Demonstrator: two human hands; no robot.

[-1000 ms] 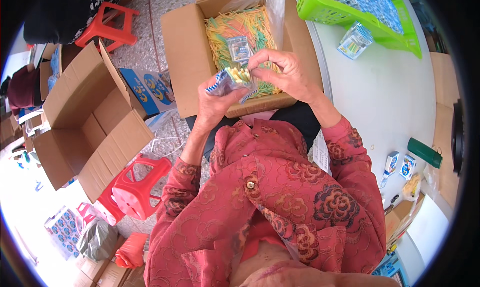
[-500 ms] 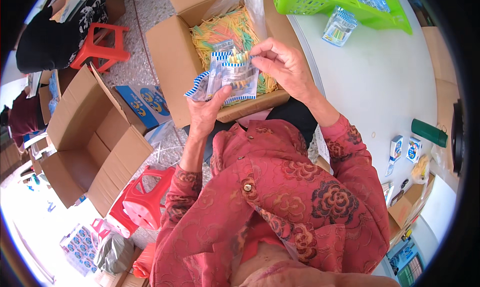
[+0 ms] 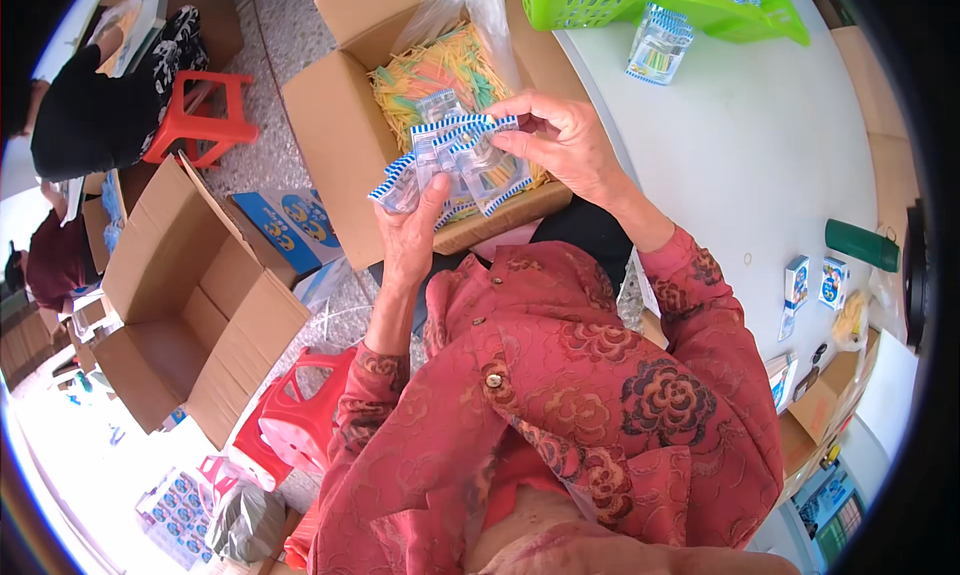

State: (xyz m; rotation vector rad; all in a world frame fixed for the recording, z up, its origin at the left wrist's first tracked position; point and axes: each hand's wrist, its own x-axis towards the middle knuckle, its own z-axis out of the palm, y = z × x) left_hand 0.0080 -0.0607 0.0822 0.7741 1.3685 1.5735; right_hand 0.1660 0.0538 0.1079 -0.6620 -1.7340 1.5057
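Observation:
My left hand [image 3: 408,233] is closed on a fanned bunch of clear plastic packets [image 3: 398,187] with blue-and-white striped edges, its thumb lying over the front. My right hand [image 3: 572,147] pinches the striped top edge of the foremost packet [image 3: 494,177] between thumb and fingers. Pastel sticks show inside that packet, which tilts to the right. Both hands are above an open cardboard box [image 3: 325,125] at my lap. Loose thin sticks [image 3: 400,87] in yellow, orange and green fill the box, partly hidden by the packets.
A green plastic basket [image 3: 570,7] of packets stands on the white table [image 3: 700,175], with a filled packet [image 3: 660,47] beside it. To the left are a large open carton [image 3: 165,345] and red stools [image 3: 205,125]. Other people sit at far left.
The sticks that stood out of the front packet's mouth are now down inside it. My right fingers have shifted slightly left onto its top edge, and the packet has tilted.

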